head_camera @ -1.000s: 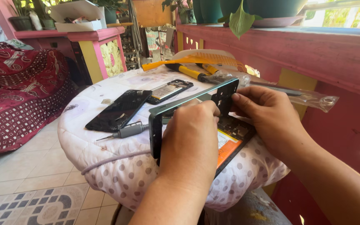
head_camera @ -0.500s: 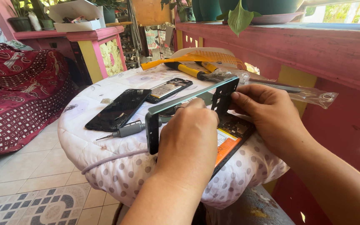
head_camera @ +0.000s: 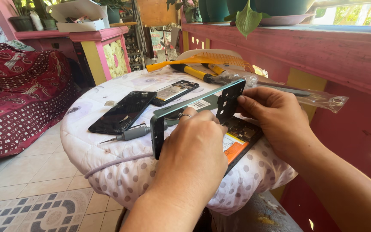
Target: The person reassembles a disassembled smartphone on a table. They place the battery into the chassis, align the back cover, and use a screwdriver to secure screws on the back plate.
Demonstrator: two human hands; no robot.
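Both hands clamped on a phone back cover (head_camera: 194, 107): left hand (head_camera: 194, 146) grips its near long edge, right hand (head_camera: 275, 118) pinches the far corner, holding it tilted up over the opened phone body (head_camera: 239, 139) on the table (head_camera: 121, 172). Step judged: separating cover from body. Next move calls for even, gentle lift. Screwdriver (head_camera: 132, 133) and black screen panel (head_camera: 123, 111) lie just left of the left hand.

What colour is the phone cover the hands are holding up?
The phone cover is teal green, with a black patch near its top end. The head view shows it best.
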